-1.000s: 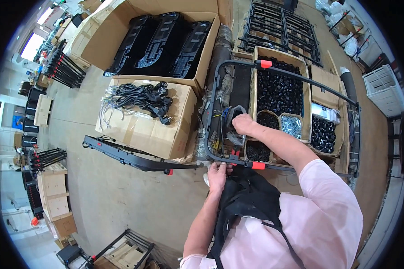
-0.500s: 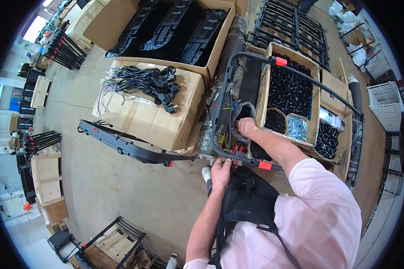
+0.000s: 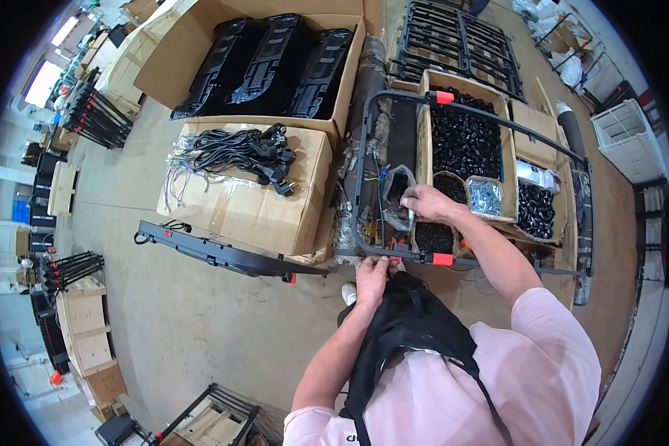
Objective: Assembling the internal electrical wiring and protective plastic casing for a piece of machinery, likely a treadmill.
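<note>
1. While the black tubular frame (image 3: 364,160) lies flat across the cartons of small parts, the work looks, as a judgement, to be in its middle: orange clips already sit on its far bar (image 3: 444,97) and near bar (image 3: 441,259), and the near-left corner is being handled.
2. What remains cannot be read from this view; whether that corner is already fastened is too small to tell.
3. The left hand (image 3: 372,273) is closed, fingers curled, on the frame's near bar at its near-left corner, just beside a small red fitting (image 3: 398,244).
4. The right hand (image 3: 426,202) reaches into the cartons inside the frame, fingers bent downward at a clear plastic bag (image 3: 398,195); whether it pinches anything I cannot tell.
5. Just right of that hand stands a box of black pieces (image 3: 462,141), with a tub of silvery screws (image 3: 485,197) nearer.
6. Left of the frame, a closed carton (image 3: 238,204) carries a bundle of black power cords (image 3: 234,152).
</note>
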Motion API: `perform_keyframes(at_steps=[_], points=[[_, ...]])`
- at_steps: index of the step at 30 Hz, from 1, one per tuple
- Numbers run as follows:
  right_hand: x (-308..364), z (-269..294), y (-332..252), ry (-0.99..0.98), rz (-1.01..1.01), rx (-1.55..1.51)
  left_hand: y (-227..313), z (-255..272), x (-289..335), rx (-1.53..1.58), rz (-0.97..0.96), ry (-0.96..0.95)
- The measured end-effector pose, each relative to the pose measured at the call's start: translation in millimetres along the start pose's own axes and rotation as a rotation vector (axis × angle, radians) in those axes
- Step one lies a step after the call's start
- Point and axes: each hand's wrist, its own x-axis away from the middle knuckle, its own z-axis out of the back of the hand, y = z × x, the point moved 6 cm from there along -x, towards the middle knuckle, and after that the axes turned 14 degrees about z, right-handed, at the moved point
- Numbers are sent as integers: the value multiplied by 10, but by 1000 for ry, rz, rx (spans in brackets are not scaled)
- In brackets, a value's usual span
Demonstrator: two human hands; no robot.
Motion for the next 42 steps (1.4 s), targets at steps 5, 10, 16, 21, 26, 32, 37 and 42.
perform_keyframes(at_steps=[5, 10, 16, 21, 26, 32, 37, 42], points=[[571, -272, -879, -171, 5, -260, 83, 84, 37, -6, 15, -15], [805, -843, -1214, -182, 424, 192, 111, -6, 41, 117, 48, -55], [871, -1009, -1339, 68, 298, 144, -15, 78, -139, 132, -31, -101], [1024, -1098, -1262, 191, 228, -29, -126, 207, -247, 5, -100, -82], [1134, -1076, -1233, 180, 184, -201, -65, 114, -124, 185, -70, -127], [1251, -1250, -803, 184, -111, -733, -26, 142, -125, 2, -35, -50], [1705, -1367, -134, 323, -290, -1049, 20, 187, -91, -114, -20, -20], [1674, -1743, 287, 458, -505, -1174, 137, 159, 14, -176, 46, 30]])
